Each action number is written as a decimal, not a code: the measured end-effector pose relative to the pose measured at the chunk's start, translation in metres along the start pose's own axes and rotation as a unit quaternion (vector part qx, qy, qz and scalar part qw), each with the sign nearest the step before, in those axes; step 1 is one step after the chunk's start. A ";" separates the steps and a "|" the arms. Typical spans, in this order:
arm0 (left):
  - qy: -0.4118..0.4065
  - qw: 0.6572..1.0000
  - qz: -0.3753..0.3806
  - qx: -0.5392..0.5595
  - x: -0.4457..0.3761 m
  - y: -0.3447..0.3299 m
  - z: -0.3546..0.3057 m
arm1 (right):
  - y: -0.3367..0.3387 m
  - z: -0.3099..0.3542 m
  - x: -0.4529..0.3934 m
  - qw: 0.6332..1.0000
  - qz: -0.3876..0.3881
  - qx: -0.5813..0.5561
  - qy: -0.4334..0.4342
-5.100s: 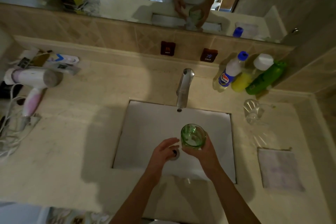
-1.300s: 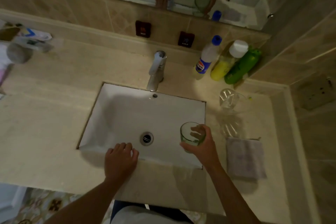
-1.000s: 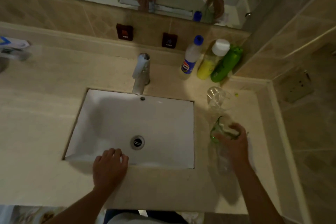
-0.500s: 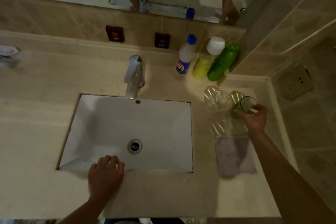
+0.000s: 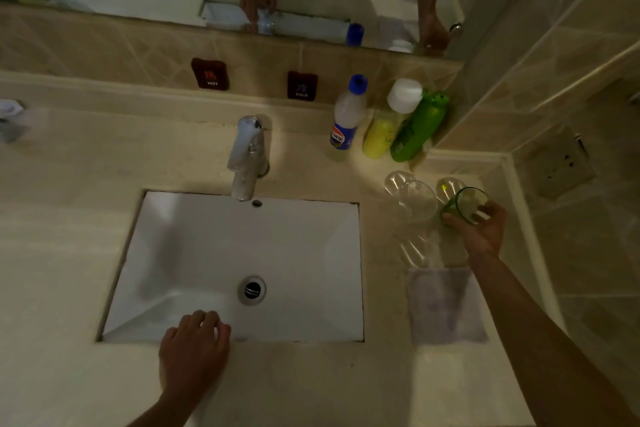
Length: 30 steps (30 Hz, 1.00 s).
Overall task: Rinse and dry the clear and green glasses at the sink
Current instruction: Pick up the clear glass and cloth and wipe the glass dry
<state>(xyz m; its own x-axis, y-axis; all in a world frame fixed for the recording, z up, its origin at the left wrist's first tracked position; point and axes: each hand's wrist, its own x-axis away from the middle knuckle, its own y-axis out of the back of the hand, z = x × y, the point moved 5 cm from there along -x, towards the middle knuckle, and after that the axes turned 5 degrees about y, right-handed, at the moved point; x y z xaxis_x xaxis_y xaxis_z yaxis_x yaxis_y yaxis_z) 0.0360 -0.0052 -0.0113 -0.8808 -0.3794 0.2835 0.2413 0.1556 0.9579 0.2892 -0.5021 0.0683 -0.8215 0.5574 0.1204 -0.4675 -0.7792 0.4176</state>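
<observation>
Two glasses stand side by side on the pale, polished stone bench [image 5: 69, 253], to the right of the white rectangular sink [image 5: 194, 253]. Your right hand [image 5: 481, 232] reaches out on a straight arm and takes the green glass [image 5: 464, 204] from above its open mouth, thumb on the near left side of the rim and fingers curled over the far right side. That grip is closed round the rim; the glass is translucent, round and thin-walled, and whether its base rests fully on the stone you cannot tell. Just left of your grip sits the clear glass [image 5: 415, 199], ribbed and wider at the mouth, close beside the green one. Toward you from the grip lies a flat, square, greyish cloth [image 5: 446, 305] with a soft, faintly mottled surface. Beyond the grip, against the tiled wall, stand three plastic bottles: a white one with a blue cap [image 5: 348, 114], a yellow one with a white cap [image 5: 384, 128] and a green one [image 5: 420, 128]. Your left hand [image 5: 194, 350] rests palm down on the near lip of the sink, fingers loosely bent over the edge, holding nothing. A chrome tap [image 5: 247, 156], smooth and shiny, leans over the basin; the round metal drain [image 5: 252, 290] lies near your left fingers.
</observation>
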 end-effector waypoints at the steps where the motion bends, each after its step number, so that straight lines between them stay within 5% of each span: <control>1: 0.000 1.000 0.001 0.001 0.000 0.001 -0.001 | 0.002 0.001 0.000 1.000 -0.003 0.007 0.001; 9: -0.006 1.000 -0.010 -0.003 0.000 0.002 -0.002 | 0.019 -0.033 0.044 0.996 -0.004 0.023 -0.083; 13: -0.003 1.000 -0.011 -0.002 -0.001 0.001 0.000 | -0.009 -0.041 0.063 0.989 0.103 0.017 -0.110; 17: 0.004 1.000 -0.012 0.005 -0.001 0.002 0.000 | -0.051 -0.006 0.065 0.982 0.184 -0.028 -0.018; 25: 0.008 1.000 -0.021 0.010 0.000 0.001 0.000 | -0.083 0.019 0.064 0.996 0.074 -0.039 -0.001; 30: 0.007 0.999 -0.022 0.028 0.000 0.000 0.002 | -0.079 0.026 0.061 0.995 0.092 -0.030 0.011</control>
<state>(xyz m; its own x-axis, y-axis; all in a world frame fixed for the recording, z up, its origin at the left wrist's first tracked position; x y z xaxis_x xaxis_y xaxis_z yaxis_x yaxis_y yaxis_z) 0.0351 -0.0030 -0.0116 -0.8839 -0.4005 0.2415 0.1784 0.1886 0.9657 0.2841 -0.3990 0.0662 -0.9012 0.3986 0.1701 -0.3272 -0.8832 0.3361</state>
